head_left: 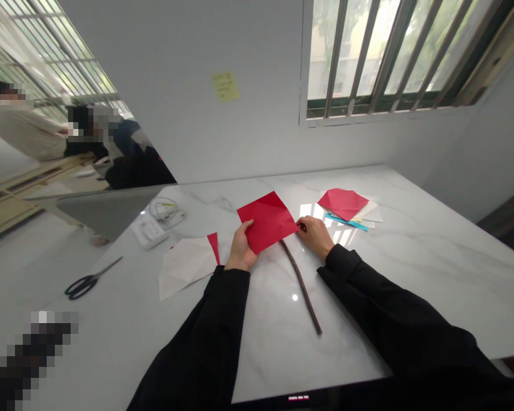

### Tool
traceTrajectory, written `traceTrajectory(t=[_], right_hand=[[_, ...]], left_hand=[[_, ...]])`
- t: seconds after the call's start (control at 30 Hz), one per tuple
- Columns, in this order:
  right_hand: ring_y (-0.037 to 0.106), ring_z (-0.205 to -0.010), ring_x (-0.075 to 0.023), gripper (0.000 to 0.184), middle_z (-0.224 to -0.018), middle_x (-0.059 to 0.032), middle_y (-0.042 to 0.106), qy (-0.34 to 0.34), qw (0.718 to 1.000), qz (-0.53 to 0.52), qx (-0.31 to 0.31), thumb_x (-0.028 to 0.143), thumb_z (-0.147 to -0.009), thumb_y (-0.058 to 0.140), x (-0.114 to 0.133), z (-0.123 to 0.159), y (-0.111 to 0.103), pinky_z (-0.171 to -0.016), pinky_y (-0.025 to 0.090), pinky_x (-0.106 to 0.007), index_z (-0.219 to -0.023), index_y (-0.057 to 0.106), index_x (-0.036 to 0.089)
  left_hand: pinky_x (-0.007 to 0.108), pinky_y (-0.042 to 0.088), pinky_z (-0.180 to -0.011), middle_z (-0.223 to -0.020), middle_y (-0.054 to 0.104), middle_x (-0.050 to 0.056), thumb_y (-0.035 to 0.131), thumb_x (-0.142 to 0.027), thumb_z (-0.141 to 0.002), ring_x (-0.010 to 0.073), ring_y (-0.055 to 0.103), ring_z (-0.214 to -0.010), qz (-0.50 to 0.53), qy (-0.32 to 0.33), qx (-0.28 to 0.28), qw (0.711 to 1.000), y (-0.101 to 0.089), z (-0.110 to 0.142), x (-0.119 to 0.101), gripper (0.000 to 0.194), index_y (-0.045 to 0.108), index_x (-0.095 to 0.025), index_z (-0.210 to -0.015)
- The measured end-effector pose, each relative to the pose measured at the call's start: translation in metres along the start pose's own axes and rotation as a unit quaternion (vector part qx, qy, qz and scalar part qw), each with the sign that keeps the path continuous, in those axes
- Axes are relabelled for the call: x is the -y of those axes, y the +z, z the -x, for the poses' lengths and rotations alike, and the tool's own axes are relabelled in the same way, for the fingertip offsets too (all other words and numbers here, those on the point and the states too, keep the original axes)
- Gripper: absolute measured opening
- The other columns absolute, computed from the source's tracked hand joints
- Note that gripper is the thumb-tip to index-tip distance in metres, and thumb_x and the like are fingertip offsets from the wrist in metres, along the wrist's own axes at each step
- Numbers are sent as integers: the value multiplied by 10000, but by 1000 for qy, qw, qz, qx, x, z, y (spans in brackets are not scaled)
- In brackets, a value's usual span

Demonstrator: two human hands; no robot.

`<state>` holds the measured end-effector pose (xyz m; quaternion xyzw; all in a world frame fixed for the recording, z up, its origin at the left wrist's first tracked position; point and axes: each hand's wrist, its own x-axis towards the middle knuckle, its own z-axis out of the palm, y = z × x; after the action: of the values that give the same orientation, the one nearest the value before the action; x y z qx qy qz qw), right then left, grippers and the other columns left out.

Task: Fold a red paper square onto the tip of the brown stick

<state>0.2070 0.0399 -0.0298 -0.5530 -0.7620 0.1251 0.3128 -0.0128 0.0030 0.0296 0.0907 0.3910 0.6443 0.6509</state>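
Observation:
A square sheet of red paper (268,221) lies tilted on the white marble table (415,268), and both hands hold it. My left hand (241,246) grips its lower left edge, with the thumb on top. My right hand (314,237) pinches its right corner. Just below the sheet lies a thin dark twig (302,285), close to but apart from my hands. To the left of my left hand is a folded white paper shape (186,266) with a red paper point (214,245) showing behind it.
Black-handled scissors (85,284) lie at the table's left. A white box (149,231) and cable (166,210) sit behind them. A folded red paper (342,204) tops a paper stack with a blue strip (346,222). Two people (21,128) appear at upper left, apparently reflected.

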Motion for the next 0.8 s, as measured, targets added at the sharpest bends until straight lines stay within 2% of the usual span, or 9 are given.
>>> traceTrajectory(t=[0.13,0.23,0.37,0.47,0.53,0.6,0.63,0.7,0.8], right_hand=[[655,-768,-199,111,-865,-66,775,1,1000,-1,8,205,-947,735,-16,26,-14,-766,463,-315,-933,842,180],[661,-801,-235,111,-845,-63,806,4,1000,6,-14,237,-931,754,-29,34,-28,-785,462,-349,-899,857,209],[664,-824,-247,119,-897,-62,835,-17,998,-23,-54,241,-922,740,-37,28,-43,-829,476,-374,-914,857,218],[667,-788,-229,284,-854,-70,812,-10,991,-100,-86,408,-1004,672,-29,24,-50,-815,493,-367,-886,836,210],[663,-741,-206,496,-824,-73,782,21,976,-204,-80,609,-1053,563,-20,26,-51,-720,494,-333,-947,828,204],[636,-670,-176,658,-847,-73,765,62,943,-326,-38,777,-1022,501,-9,28,-51,-591,459,-292,-1054,807,196],[616,-634,-163,688,-862,-70,761,81,924,-373,-11,823,-980,536,-4,30,-49,-541,435,-278,-1082,791,193],[620,-625,-157,655,-874,-64,765,94,900,-425,30,812,-865,720,4,33,-46,-522,451,-268,-1057,773,189],[718,-765,-210,551,-920,-70,803,75,887,-453,48,647,-728,919,11,36,-40,-676,580,-311,-988,784,181]], left_hand=[[367,702,-860,-933,844,104,698,-117,-921,261,836,-878,-37,-4,16,999,1,-1,5,303,738,-118,-1221],[350,693,-892,-1006,850,114,729,-157,-950,232,828,-884,-72,8,43,996,2,-2,13,232,756,-120,-1177],[358,677,-944,-1082,846,125,750,-239,-986,232,821,-965,-131,69,64,987,1,-4,24,166,766,-141,-1120],[373,658,-982,-1046,844,114,761,-296,-988,249,811,-1044,-192,143,70,968,-1,-8,28,168,767,-163,-1090],[378,653,-973,-1032,841,106,779,-357,-974,260,804,-1060,-233,197,69,950,-2,-10,30,219,770,-173,-1092],[375,652,-938,-1032,838,102,795,-425,-951,267,799,-1037,-271,236,72,930,-3,-12,31,294,775,-177,-1107],[370,652,-912,-1030,837,100,797,-452,-940,268,797,-1015,-288,248,77,922,-3,-13,31,325,778,-177,-1112],[357,648,-861,-1021,836,97,795,-478,-927,267,790,-973,-316,261,90,908,-1,-11,33,356,784,-173,-1110],[333,633,-827,-1000,833,93,822,-425,-899,261,779,-938,-337,261,109,898,1,-6,35,304,796,-166,-1056]])
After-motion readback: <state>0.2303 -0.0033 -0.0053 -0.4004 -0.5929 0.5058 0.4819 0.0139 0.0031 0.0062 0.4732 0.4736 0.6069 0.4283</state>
